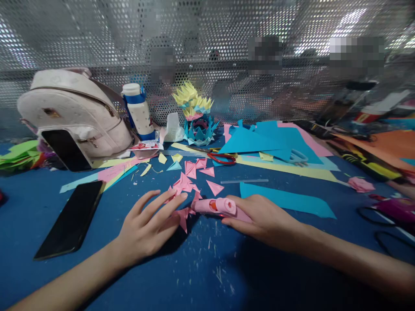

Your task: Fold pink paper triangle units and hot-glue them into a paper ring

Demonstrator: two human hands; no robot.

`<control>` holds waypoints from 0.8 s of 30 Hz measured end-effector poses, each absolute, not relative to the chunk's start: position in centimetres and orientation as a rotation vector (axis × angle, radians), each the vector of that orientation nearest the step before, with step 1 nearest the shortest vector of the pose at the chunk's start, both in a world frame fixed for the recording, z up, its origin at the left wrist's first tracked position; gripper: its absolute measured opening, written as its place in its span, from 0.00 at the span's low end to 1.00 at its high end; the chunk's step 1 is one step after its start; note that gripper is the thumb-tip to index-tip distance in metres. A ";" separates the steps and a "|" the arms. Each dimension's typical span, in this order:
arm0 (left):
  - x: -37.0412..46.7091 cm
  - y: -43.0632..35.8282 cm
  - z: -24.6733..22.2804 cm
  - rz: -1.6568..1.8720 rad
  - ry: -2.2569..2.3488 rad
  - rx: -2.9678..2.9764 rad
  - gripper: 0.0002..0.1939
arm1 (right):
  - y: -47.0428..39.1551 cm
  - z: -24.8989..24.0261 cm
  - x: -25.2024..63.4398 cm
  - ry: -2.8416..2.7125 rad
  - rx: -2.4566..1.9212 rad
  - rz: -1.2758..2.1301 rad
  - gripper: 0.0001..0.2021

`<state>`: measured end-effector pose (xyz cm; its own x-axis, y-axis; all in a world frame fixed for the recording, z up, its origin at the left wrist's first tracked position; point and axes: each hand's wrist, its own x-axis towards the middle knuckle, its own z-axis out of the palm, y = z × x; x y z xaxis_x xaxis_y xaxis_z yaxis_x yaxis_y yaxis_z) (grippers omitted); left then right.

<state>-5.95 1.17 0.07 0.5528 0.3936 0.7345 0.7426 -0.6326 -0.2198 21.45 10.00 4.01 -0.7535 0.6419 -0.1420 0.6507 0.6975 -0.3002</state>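
My right hand (264, 218) is closed around a pink hot glue gun (215, 206), its nozzle pointing left. Right at the nozzle is a folded pink paper piece (183, 219) with pointed ends. My left hand (151, 222) has this piece between thumb and index finger, while its other fingers stretch out over the table. Just beyond the fingertips lies a loose cluster of small folded pink paper triangles (184, 183). A single pink triangle (214, 188) sits apart, to the right of the cluster.
Left are a black phone (69, 220), another phone (67, 150) against a white backpack (74, 108), and a bottle (139, 112). Behind the cluster stand a yellow-and-blue folded-paper model (199, 125) and red-handled scissors (222, 157). Blue paper sheets (259, 140) and a glue stick (244, 181) lie right.
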 end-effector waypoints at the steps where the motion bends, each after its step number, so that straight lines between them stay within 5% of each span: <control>1: -6.0 1.2 0.1 -0.895 -0.914 -2.280 0.04 | 10.0 4.1 21.5 2.864 1.094 -0.521 0.18; 24: -6.0 1.2 0.3 -0.866 -0.905 -2.281 0.05 | 10.8 7.2 23.6 3.048 1.062 -0.812 0.23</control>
<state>-6.02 1.18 0.31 0.5696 0.3956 0.7204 0.7372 -0.6334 -0.2350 23.61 10.82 7.23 -0.7806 0.6249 0.0158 0.5342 0.6801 -0.5021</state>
